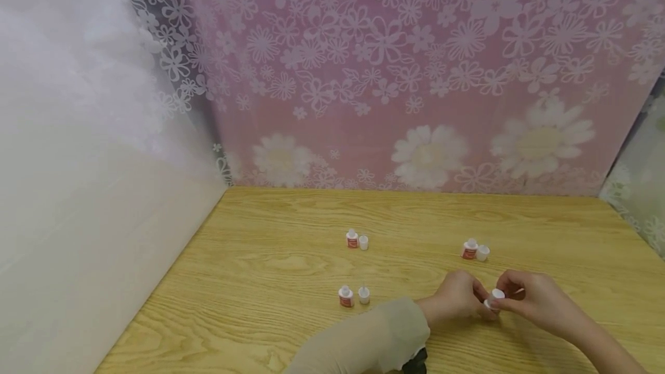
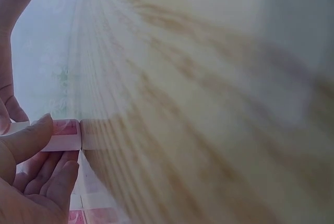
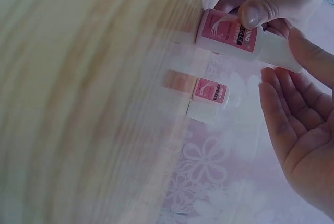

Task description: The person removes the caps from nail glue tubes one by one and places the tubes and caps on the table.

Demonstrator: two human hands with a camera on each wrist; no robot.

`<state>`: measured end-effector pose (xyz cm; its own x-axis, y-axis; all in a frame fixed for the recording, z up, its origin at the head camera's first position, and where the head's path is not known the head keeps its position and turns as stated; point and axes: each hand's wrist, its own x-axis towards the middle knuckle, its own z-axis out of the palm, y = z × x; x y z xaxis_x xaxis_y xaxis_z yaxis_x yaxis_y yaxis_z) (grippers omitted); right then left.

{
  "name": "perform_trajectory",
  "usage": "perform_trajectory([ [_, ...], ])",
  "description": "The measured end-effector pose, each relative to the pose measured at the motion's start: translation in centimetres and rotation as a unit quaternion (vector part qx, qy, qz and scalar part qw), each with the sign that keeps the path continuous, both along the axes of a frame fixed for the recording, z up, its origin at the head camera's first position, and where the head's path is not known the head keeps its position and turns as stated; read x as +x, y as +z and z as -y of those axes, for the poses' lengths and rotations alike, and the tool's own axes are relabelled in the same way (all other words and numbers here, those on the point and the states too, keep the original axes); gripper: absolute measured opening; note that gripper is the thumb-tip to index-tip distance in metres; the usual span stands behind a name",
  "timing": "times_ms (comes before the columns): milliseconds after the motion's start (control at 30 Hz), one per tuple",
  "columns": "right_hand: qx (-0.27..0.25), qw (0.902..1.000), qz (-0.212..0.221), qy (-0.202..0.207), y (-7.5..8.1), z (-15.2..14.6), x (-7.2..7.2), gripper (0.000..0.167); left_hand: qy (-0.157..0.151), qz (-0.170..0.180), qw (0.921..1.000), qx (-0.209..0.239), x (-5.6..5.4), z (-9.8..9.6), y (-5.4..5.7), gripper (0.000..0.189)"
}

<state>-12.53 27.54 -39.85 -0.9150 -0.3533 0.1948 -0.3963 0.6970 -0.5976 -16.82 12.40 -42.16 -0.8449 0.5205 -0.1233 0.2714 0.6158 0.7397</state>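
At the lower right of the head view, my left hand (image 1: 459,296) pinches the body of a small glue bottle (image 3: 227,32) that stands upright on the table. Its label is pink-red with the word GLUE partly readable. A white cap (image 1: 497,294) sits over the bottle's top, held between the thumb and fingers of my right hand (image 1: 540,302). Seen from the left wrist, the left thumb (image 2: 32,138) lies across the bottle's label. The right wrist view shows the cap (image 3: 280,51) in line with the bottle.
Behind the hands stands another glue bottle (image 1: 470,249) with its cap (image 1: 483,253) beside it. Two more uncapped bottles, one farther back (image 1: 352,239) and one nearer (image 1: 346,296), stand to the left, each beside a white cap. Flowered sheeting (image 1: 384,74) rises behind the wooden table (image 1: 249,305).
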Motion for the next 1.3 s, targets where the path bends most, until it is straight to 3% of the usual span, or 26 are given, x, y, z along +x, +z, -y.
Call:
perform_trajectory([
  [500, -0.050, 0.9960, -0.010, 0.073, -0.19, -0.63, -0.39, 0.011, -0.005, 0.011, 0.9999, 0.010, 0.07, 0.05, 0.11, 0.013],
  [767, -0.048, 0.9939, -0.008, 0.099, -0.09, -0.90, -0.55, 0.012, -0.007, 0.012, 0.9998, 0.012, 0.08, 0.18, 0.20, 0.012],
  [867, -0.039, 0.9950, -0.006, 0.092, -0.02, -0.89, -0.46, 0.013, -0.004, 0.020, 0.9996, 0.016, 0.11, 0.18, 0.23, 0.012],
  [1167, 0.005, 0.9999, -0.014, 0.003, 0.12, -0.21, 0.08, 0.017, -0.005, 0.019, 0.9997, 0.013, 0.07, 0.30, 0.39, 0.012],
  [1300, -0.002, 0.9996, -0.027, 0.006, -0.17, -0.32, 0.03, 0.018, -0.005, 0.017, 0.9998, 0.010, 0.06, 0.29, 0.34, 0.013],
])
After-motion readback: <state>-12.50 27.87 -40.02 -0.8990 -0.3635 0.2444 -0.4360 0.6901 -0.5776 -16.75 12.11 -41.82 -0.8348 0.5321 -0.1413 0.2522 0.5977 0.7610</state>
